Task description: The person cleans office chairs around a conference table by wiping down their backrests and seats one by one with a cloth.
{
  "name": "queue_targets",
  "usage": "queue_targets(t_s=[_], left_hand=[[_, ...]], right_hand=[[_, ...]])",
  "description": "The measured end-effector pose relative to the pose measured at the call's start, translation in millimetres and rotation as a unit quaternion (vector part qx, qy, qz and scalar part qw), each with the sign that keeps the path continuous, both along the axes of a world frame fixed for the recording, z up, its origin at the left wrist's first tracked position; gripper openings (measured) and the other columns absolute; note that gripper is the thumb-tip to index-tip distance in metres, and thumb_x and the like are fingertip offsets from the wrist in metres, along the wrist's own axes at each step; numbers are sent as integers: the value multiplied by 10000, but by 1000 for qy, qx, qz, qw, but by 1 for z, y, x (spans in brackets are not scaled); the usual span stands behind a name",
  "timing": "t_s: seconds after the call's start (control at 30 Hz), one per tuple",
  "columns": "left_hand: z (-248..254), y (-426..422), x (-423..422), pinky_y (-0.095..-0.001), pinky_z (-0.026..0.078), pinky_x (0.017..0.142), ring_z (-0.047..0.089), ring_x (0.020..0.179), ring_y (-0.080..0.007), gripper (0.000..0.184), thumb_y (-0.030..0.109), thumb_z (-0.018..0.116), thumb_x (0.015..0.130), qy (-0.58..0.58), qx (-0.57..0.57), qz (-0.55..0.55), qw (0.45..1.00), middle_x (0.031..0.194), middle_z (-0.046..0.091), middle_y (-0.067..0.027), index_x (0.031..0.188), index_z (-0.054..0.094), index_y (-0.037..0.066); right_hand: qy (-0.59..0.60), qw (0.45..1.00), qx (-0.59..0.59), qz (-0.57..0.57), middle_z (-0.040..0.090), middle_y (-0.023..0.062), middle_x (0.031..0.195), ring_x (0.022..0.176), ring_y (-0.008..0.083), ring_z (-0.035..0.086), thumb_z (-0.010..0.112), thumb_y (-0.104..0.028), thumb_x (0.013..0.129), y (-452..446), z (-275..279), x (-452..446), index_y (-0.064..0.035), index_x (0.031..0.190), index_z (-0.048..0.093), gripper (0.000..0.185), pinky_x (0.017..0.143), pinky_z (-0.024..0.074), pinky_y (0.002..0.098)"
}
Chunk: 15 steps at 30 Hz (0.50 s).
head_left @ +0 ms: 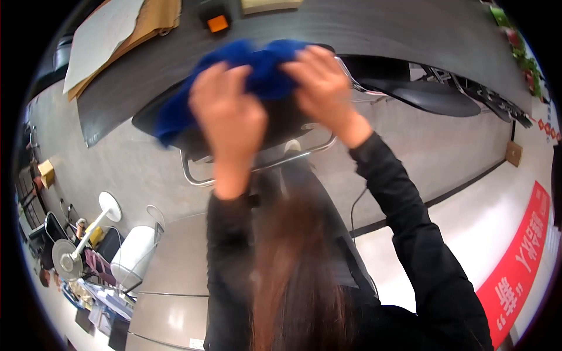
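Note:
A bunched blue cloth (205,76) stretches across both hands, above a black chair seat (281,117). My left hand (228,108) has its fingers curled onto the middle of the cloth, somewhat smeared by motion. With bent fingers, my right hand (325,82) grips the cloth's right end near the chair's edge. The cloth's left part hangs down over the chair's left side. A bent metal tube frame (202,180) shows below the seat. Some of the seat is hidden by the cloth and my hands.
Beyond the chair runs a dark table (374,32) with brown paper (155,20), a white sheet (102,38) and a black box with an orange top (217,24). Another black chair (433,96) stands to the right. A white fan (69,257) is at lower left; a red banner (521,263) at right.

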<state>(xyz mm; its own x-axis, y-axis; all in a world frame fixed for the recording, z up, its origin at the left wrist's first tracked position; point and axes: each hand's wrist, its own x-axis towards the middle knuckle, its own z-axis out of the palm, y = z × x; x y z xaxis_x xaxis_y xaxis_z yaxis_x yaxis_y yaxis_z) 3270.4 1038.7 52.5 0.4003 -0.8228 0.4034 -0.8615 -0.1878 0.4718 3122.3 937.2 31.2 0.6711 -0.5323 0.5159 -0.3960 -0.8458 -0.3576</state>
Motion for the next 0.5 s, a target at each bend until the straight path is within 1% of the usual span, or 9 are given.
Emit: queue_targets(t_s=[0.07,0.1,0.13,0.2,0.27,0.3,0.33,0.4,0.5], left_hand=[[-5,-27,-24,-423,373,962,510,1127,-320,321,-26,547,715,26,-44,-68,996,1099,571,-142,1007,624,80],[-3,-37,-30,-420,383,956,513,1120,-328,288,-23,543,737,42,-47,-82,995,1100,573,-138,995,625,76],[0,-43,-34,-415,388,959,511,1113,-327,275,-23,537,757,52,-65,-70,994,1115,566,-138,1001,621,71],[0,-53,-25,-406,415,938,536,1083,-320,262,-22,525,776,40,-102,-47,993,1078,594,-139,1007,616,62],[6,-55,0,-398,461,872,584,1006,-326,255,-32,506,794,62,-67,-49,995,993,632,-149,1014,609,49],[8,-54,12,-407,492,791,617,921,-339,222,-3,514,820,59,-60,-40,996,919,653,-168,1019,603,40],[6,-50,22,-423,501,727,630,838,-350,184,92,511,864,75,-39,-33,996,866,658,-173,1019,601,50],[9,-39,35,-434,499,682,633,771,-352,205,192,498,887,76,37,-52,995,814,661,-159,1013,604,69],[21,-29,19,-441,491,638,631,725,-348,190,213,488,882,68,49,-37,996,753,645,-159,968,602,87]], right_hand=[[23,999,10,-41,634,167,1033,1047,360,574,575,31,641,-13,4,-28,-44,988,649,363,903,477,447],[18,997,39,-59,628,182,1035,1031,365,582,579,35,638,-17,6,-36,-33,989,655,365,909,476,436],[-4,993,93,-78,632,179,1023,1023,360,589,576,45,656,-21,7,-42,-32,992,662,355,894,481,412],[-36,989,114,-86,639,175,1006,990,359,603,575,29,718,-36,16,-43,-28,1004,659,304,860,487,388],[-63,985,149,-66,645,174,984,961,357,615,566,17,757,-44,27,-22,-27,1013,656,275,840,491,386],[-88,977,184,-57,650,173,963,933,354,626,556,6,797,-46,32,-12,-26,1022,654,247,820,494,384],[-82,964,246,-57,653,201,928,869,381,634,553,-85,857,-41,35,3,-34,1019,651,196,773,500,400],[-33,967,233,-96,649,217,859,821,414,621,559,-208,867,-32,21,28,-45,936,657,202,714,496,434],[4,954,247,-172,634,220,765,765,432,608,563,-335,833,-17,34,35,-47,787,636,301,653,482,467]])
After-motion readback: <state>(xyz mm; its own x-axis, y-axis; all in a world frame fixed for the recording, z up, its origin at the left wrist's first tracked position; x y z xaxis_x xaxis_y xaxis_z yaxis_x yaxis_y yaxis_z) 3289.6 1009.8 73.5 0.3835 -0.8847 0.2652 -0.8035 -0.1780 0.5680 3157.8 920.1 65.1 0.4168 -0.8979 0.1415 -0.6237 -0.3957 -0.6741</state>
